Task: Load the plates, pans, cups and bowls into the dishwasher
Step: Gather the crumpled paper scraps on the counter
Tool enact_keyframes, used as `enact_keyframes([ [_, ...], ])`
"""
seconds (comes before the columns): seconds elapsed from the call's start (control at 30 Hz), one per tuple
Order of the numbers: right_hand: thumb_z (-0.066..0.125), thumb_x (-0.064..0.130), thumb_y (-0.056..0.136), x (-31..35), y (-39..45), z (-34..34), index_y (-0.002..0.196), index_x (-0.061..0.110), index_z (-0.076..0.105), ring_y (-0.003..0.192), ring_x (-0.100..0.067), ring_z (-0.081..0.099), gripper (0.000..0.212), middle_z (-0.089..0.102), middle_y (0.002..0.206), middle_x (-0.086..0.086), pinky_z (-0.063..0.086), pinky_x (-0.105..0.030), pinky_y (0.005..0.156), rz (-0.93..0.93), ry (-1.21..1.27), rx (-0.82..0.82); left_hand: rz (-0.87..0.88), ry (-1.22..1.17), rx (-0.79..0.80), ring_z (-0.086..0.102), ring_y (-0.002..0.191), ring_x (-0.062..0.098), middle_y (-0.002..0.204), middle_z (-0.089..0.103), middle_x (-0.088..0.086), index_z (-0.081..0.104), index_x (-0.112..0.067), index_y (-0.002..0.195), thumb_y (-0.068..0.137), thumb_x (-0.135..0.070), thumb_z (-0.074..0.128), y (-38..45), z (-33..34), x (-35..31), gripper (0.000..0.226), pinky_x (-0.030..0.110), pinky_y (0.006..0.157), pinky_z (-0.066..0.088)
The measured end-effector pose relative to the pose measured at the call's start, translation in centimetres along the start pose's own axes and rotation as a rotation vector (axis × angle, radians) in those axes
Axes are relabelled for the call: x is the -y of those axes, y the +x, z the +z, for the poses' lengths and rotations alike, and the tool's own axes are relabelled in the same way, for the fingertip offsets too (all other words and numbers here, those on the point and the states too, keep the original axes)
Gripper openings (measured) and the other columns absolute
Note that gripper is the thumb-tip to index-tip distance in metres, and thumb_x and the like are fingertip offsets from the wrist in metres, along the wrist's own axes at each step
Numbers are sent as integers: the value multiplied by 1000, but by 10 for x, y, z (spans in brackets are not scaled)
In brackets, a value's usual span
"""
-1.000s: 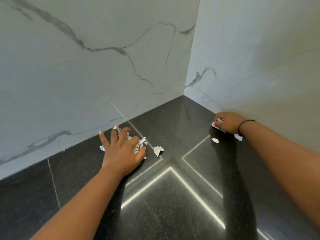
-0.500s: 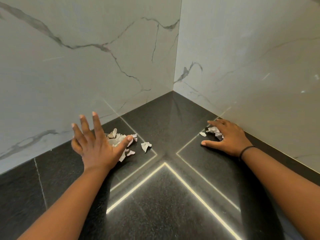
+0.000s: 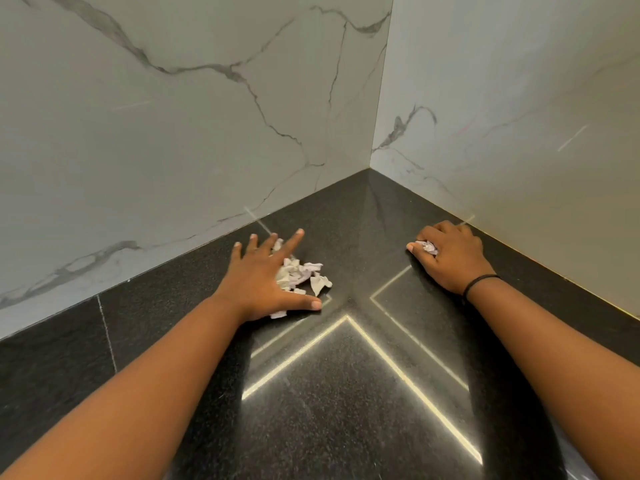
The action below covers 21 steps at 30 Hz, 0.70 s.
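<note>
While both hands reach toward the back corner of the black worktop [image 3: 329, 427], we spread our left hand [image 3: 263, 282] flat, fingers straight, over a pile of crumpled paper scraps [image 3: 304, 273]. Our right hand [image 3: 450, 254], near the right marble wall [image 3: 519, 116], curls round a paper wad [image 3: 427, 247]. We see no dishes or dishwasher.

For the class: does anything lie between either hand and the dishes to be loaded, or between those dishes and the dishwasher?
That cannot be judged: no dishes or dishwasher are in view. The left hand rests spread over crumpled paper scraps on the black countertop; the right hand grips another scrap.
</note>
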State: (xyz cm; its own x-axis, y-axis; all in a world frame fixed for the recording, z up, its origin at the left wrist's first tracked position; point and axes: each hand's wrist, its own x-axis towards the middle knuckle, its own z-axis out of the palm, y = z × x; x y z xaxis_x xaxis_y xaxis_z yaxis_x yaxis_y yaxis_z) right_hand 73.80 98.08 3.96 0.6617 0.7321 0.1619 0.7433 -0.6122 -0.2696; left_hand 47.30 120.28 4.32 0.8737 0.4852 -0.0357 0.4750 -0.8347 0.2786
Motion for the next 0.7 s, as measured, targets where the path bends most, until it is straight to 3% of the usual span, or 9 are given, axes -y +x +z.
enact_keyframes([
  [0.17, 45, 53, 93, -1, 0, 1, 94, 33, 58, 106, -29, 42, 24, 52, 107, 2, 25, -36, 81, 19, -12, 6, 196, -30, 55, -1, 149, 23, 161, 12, -4, 15, -60, 142, 62, -91, 43, 5, 8, -35, 90, 43, 119, -4],
  [0.3, 42, 57, 92, 3, -3, -1, 92, 34, 59, 101, -27, 45, 29, 52, 102, 4, 29, -37, 78, 23, -89, 11, 357, -203, -8, 15, 146, 18, 152, 34, -6, 45, -50, 135, 91, -53, 52, -7, 13, -58, 45, 36, 116, 9],
  [0.37, 41, 59, 92, 7, -7, -1, 87, 34, 59, 95, -25, 45, 31, 50, 96, 5, 32, -36, 77, 24, -112, 13, 391, -226, -37, 28, 141, 18, 143, 45, -5, 57, -40, 128, 93, -36, 52, -13, 17, -73, 35, 35, 113, 22],
  [0.53, 38, 59, 93, 28, -25, 2, 68, 33, 46, 82, -29, 50, 37, 46, 78, 4, 42, -35, 73, 64, -95, 24, 313, -148, -84, 50, 98, 23, 116, 52, -4, 63, -29, 114, 92, -27, 51, -20, 22, -94, 25, 37, 84, 43],
  [0.7, 36, 52, 95, 52, -63, 1, 73, 22, 55, 84, -32, 61, 42, 61, 85, -5, 44, -33, 70, 136, -129, -18, 162, -61, -128, 51, 90, 20, 108, 52, -5, 60, -25, 108, 90, -34, 46, -38, 24, -109, 25, 30, 67, 40],
])
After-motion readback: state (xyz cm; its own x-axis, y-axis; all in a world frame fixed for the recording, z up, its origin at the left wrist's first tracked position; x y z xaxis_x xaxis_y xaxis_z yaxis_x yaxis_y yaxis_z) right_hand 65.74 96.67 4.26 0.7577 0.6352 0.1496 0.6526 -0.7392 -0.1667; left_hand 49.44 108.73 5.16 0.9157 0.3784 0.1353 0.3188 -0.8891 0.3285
